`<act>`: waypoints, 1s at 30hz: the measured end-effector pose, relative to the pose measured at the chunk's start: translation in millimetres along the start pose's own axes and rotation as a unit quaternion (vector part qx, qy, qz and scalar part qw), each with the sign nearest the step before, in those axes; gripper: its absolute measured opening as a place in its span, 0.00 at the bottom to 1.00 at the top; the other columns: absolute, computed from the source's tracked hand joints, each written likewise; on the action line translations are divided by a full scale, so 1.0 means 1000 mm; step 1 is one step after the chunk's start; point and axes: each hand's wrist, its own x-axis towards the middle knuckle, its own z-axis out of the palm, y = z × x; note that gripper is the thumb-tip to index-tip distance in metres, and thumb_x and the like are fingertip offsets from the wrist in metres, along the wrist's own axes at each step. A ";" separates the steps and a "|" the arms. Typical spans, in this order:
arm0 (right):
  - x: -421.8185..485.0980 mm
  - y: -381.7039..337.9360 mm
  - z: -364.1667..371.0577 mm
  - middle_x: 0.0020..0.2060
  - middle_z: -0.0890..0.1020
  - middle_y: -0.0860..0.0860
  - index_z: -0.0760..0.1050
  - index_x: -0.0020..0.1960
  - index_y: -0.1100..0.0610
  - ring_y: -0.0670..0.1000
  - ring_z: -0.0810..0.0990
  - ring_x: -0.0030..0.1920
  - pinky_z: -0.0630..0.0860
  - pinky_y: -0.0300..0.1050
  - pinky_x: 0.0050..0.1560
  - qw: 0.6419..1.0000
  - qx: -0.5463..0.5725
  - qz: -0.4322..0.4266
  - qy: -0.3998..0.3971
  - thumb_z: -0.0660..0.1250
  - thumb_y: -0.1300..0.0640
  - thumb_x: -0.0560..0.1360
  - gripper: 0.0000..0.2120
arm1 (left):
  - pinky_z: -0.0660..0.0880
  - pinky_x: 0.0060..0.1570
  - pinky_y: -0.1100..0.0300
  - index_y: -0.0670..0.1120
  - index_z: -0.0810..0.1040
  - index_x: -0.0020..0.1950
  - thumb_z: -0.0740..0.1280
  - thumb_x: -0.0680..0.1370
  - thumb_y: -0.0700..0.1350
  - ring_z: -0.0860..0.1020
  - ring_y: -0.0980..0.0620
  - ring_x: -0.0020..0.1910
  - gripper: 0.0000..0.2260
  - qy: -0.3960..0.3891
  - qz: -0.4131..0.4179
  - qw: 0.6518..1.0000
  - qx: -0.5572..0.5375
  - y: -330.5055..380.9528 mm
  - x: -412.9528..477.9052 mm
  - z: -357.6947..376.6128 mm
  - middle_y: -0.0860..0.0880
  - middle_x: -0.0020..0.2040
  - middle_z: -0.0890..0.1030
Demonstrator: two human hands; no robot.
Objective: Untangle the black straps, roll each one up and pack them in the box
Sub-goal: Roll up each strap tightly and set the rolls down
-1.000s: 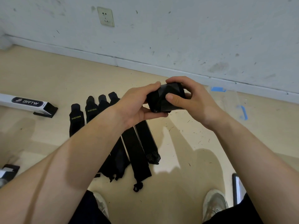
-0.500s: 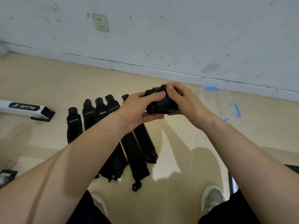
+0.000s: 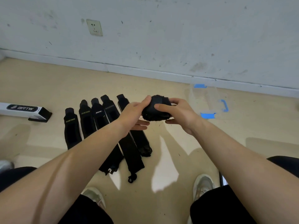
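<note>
A rolled-up black strap is held in the air between both hands. My right hand grips it, thumb pressed across its front and fingers behind. My left hand touches the roll's left side with its thumb on top, the fingers spread loosely below. Several flat black straps lie side by side on the floor beneath my left arm. A clear plastic box with blue clips stands on the floor to the right of the hands, near the wall.
A white BRTW carton lies at the far left on the beige floor. My two shoes are at the bottom. A wall with a socket runs along the back.
The hands with the roll have shifted slightly right, toward the clear box. My left hand's fingers have loosened from the roll, and the right thumb now lies across its front.
</note>
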 end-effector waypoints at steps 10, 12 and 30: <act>0.040 0.076 0.001 0.55 0.82 0.49 0.72 0.66 0.51 0.49 0.82 0.52 0.75 0.42 0.43 0.998 0.013 0.033 0.047 0.79 0.54 0.71 0.27 | 0.85 0.49 0.51 0.47 0.75 0.66 0.65 0.85 0.44 0.86 0.43 0.47 0.10 0.060 -0.010 0.997 0.038 -0.050 0.061 0.028 0.43 0.57 0.80; 0.058 0.092 -0.002 0.55 0.81 0.50 0.72 0.66 0.52 0.50 0.81 0.52 0.75 0.43 0.43 0.996 -0.022 0.030 0.087 0.80 0.54 0.69 0.29 | 0.85 0.47 0.56 0.49 0.75 0.67 0.65 0.84 0.42 0.86 0.43 0.49 0.11 0.036 -0.021 0.998 0.050 -0.061 0.081 0.033 0.43 0.59 0.80; 0.209 0.258 -0.023 0.65 0.67 0.53 0.66 0.72 0.52 0.59 0.78 0.57 0.79 0.52 0.54 0.927 -0.299 0.102 0.201 0.78 0.45 0.67 0.39 | 0.71 0.49 0.61 0.48 0.76 0.70 0.63 0.84 0.44 0.78 0.51 0.52 0.14 -0.012 -0.054 0.958 0.280 -0.188 0.245 0.047 0.50 0.57 0.77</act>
